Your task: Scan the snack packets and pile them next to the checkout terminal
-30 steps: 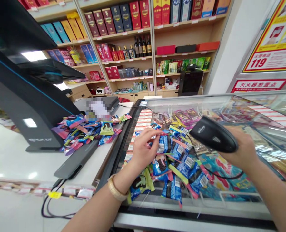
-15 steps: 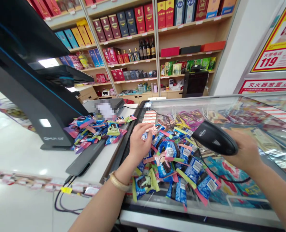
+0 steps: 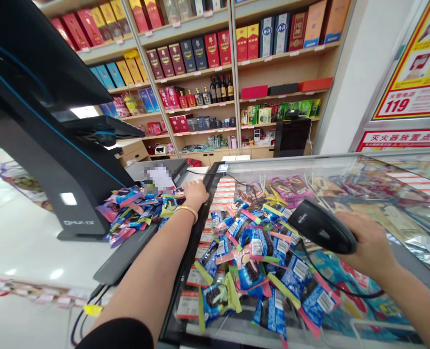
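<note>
L hand at counter pile, R hand w/ scanner over glass.
L hand [image 3: 196,194] was at R end of counter pile [image 3: 135,211], beside case's black edge [image 3: 190,242]; fingers partly hidden, couldn't tell if apart or gripping. Forearm crossed above grey slab [image 3: 118,266]. R hand [image 3: 367,237] had fingers clamped round scanner [image 3: 324,228], nose pointing L twd glass packs [image 3: 256,247]. Those packs overlapped, lowest ones nr front rim, strip of glass [image 3: 232,332] showing btwn. Bare counter [image 3: 22,257] lay L of stand [image 3: 84,203]; pile sat tight against stand's base.
</note>
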Demonstrator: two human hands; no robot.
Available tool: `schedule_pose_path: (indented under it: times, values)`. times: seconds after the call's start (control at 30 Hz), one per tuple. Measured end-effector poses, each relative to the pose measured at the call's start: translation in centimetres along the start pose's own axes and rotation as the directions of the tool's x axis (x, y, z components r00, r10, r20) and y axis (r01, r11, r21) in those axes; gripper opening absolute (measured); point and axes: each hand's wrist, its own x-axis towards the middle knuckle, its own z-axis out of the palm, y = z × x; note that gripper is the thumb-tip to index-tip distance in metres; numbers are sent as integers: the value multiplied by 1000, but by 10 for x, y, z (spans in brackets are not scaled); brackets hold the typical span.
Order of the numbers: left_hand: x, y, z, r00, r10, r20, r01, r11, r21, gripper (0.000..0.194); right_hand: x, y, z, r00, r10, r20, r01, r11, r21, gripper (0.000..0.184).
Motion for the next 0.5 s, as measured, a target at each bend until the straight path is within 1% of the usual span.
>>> schedule_pose_path:
  times: [0.07, 0.2, 0.37, 0.5]
  values:
    - [9, 2, 7, 999, -24, 23, 24, 1000, 14, 58, -1, -1, 0, 1000, 7, 5, -7, 1000, 4, 21]
    - [17, 4, 16, 999, -31, 32, 30, 999, 19, 47, 1, -3, -2, 1000, -21, 15, 21, 1000, -19, 21]
    - [11, 0, 21, 1000, 3, -10, -3, 1000, -25, 39, 6, -7, -1, 999, -45, 2, 45, 999, 7, 17]
    - [2, -6, 17, 997, -11, -71, 1, 990, -141, 36, 8, -10, 1, 999, -36, -11, 36, 999, -5, 18]
